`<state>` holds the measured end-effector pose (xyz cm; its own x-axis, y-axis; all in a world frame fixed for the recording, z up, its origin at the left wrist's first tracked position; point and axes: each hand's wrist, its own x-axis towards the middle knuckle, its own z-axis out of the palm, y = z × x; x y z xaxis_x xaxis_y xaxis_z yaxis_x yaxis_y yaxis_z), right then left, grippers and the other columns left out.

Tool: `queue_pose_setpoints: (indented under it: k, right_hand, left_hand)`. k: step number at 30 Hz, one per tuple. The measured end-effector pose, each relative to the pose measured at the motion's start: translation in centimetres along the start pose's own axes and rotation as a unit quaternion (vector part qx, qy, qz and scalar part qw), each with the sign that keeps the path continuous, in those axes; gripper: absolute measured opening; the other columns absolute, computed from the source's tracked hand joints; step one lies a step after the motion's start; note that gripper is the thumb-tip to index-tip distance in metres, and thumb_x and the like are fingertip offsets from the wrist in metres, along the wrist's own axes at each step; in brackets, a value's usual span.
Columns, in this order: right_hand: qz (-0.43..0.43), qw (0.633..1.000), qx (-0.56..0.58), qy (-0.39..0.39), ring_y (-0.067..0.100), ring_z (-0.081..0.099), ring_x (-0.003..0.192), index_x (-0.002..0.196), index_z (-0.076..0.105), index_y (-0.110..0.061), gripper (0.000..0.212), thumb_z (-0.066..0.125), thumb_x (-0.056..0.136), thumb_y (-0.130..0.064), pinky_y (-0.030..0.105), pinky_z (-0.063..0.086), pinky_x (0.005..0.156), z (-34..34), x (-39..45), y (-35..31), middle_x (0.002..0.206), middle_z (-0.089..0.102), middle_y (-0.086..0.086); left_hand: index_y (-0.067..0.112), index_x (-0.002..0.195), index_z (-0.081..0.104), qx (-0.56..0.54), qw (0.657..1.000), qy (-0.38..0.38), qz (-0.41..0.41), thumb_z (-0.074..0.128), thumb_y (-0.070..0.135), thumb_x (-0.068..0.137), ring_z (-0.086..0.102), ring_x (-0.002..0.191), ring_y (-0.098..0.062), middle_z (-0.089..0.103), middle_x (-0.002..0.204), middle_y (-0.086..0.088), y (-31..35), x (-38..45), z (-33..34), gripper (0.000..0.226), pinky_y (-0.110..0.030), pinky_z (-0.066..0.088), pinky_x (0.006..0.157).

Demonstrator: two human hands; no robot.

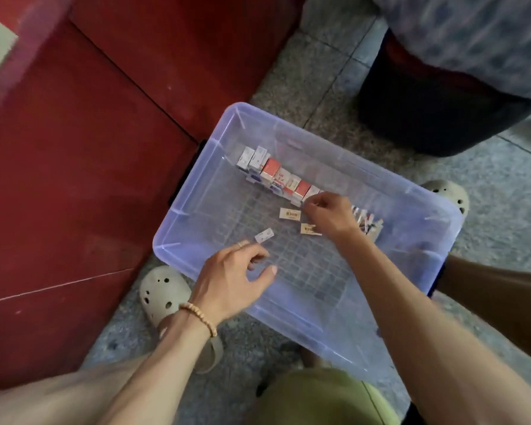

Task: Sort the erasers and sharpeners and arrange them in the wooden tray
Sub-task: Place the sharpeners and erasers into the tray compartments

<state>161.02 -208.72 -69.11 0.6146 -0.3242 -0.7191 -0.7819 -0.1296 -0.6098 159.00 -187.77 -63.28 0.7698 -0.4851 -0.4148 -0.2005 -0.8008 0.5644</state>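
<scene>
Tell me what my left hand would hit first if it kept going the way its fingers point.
Probably the small white eraser lying loose on the bin floor, just ahead of the left hand. The fingers point up and right toward it, though depth is hard to judge from above.

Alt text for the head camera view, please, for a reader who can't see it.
Both hands reach into a clear plastic bin on the floor: the right hand pinches at the end of a row of small boxes, while the left hand hovers near a loose eraser. Two more erasers lie between them.
</scene>
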Motion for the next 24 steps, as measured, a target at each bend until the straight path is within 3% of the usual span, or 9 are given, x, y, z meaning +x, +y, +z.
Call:
queue_pose_setpoints:
  k: [3,7,9,11,14,16,19,22,24]
  right_hand:
    - [0.023,0.999,0.036,-0.001,0.022,0.064,0.075,0.099,0.070,-0.009,0.016,0.071,0.087,-0.020,0.047,0.057,0.080,3.1,2.5,0.3,0.084,0.068,0.006]
    - [0.028,0.994,0.087,0.052,0.010,0.055,0.066,0.099,0.062,-0.011,0.033,0.076,0.084,-0.037,0.034,0.042,0.066,6.7,6.1,-2.2,0.078,0.060,-0.004]
    - [0.056,0.988,0.116,0.090,0.018,0.065,0.086,0.108,0.062,-0.008,0.057,0.080,0.074,-0.050,0.027,0.046,0.076,8.7,7.9,-3.2,0.097,0.068,0.002]
    - [0.093,0.977,0.125,0.143,0.028,0.061,0.113,0.122,0.060,-0.005,0.085,0.082,0.062,-0.062,0.035,0.048,0.098,10.3,8.8,-3.2,0.121,0.064,0.013]
    - [0.133,0.952,0.210,0.178,0.027,0.059,0.119,0.126,0.058,-0.007,0.102,0.086,0.047,-0.064,0.040,0.047,0.105,11.6,9.1,-3.6,0.125,0.063,0.009]
    - [0.170,0.935,0.272,0.153,0.026,0.062,0.113,0.124,0.059,-0.006,0.103,0.088,0.043,-0.063,0.038,0.051,0.102,11.9,9.0,-3.6,0.119,0.065,0.004]
    - [0.209,0.904,0.355,0.115,0.028,0.063,0.113,0.133,0.056,-0.007,0.111,0.092,0.041,-0.058,0.043,0.054,0.098,12.3,9.2,-3.0,0.126,0.065,0.008]
    - [0.228,0.878,0.410,0.093,0.028,0.059,0.119,0.141,0.046,-0.008,0.108,0.093,0.054,-0.050,0.043,0.049,0.103,12.8,9.2,-2.8,0.134,0.060,0.008]
    - [0.234,0.847,0.473,0.067,0.025,0.057,0.123,0.150,0.033,-0.016,0.111,0.093,0.060,-0.044,0.038,0.051,0.098,13.2,9.0,-3.6,0.142,0.053,0.004]
  left_hand:
    - [0.025,0.099,0.068,0.046,0.999,0.010,0.004,0.044,0.061,0.081,0.063,0.082,-0.009,0.060,0.085,0.016,-2.0,1.1,-0.3,0.047,-0.032,0.054,0.071]
    - [0.021,0.095,0.069,0.069,0.996,0.059,-0.010,0.050,0.055,0.081,0.063,0.079,-0.012,0.053,0.080,0.017,-5.1,2.3,-1.3,0.042,-0.034,0.055,0.070]
    - [0.022,0.094,0.068,0.070,0.995,0.072,-0.023,0.052,0.053,0.080,0.063,0.078,-0.013,0.053,0.079,0.016,-5.8,2.8,-1.5,0.037,-0.036,0.056,0.068]
    - [0.023,0.092,0.068,0.077,0.993,0.082,-0.026,0.054,0.053,0.079,0.064,0.076,-0.014,0.054,0.078,0.016,-5.4,2.8,-1.4,0.036,-0.036,0.056,0.065]
    - [0.022,0.090,0.069,0.083,0.992,0.095,-0.028,0.055,0.052,0.077,0.066,0.073,-0.017,0.060,0.078,0.011,-5.1,2.9,-1.3,0.035,-0.035,0.055,0.060]
    - [0.022,0.090,0.070,0.080,0.991,0.099,-0.032,0.056,0.052,0.077,0.067,0.072,-0.017,0.063,0.079,0.010,-5.1,2.9,-1.3,0.035,-0.035,0.055,0.059]
    - [0.022,0.091,0.070,0.081,0.991,0.105,-0.027,0.056,0.052,0.077,0.067,0.072,-0.016,0.064,0.080,0.009,-5.2,3.0,-1.2,0.036,-0.035,0.055,0.058]
    - [0.021,0.090,0.070,0.078,0.991,0.109,-0.018,0.055,0.051,0.077,0.066,0.070,-0.014,0.065,0.079,0.009,-5.2,3.0,-1.1,0.036,-0.032,0.055,0.057]
    - [0.020,0.090,0.070,0.080,0.991,0.108,-0.013,0.055,0.051,0.078,0.066,0.070,-0.012,0.066,0.080,0.009,-5.2,3.0,-1.1,0.037,-0.030,0.054,0.056]
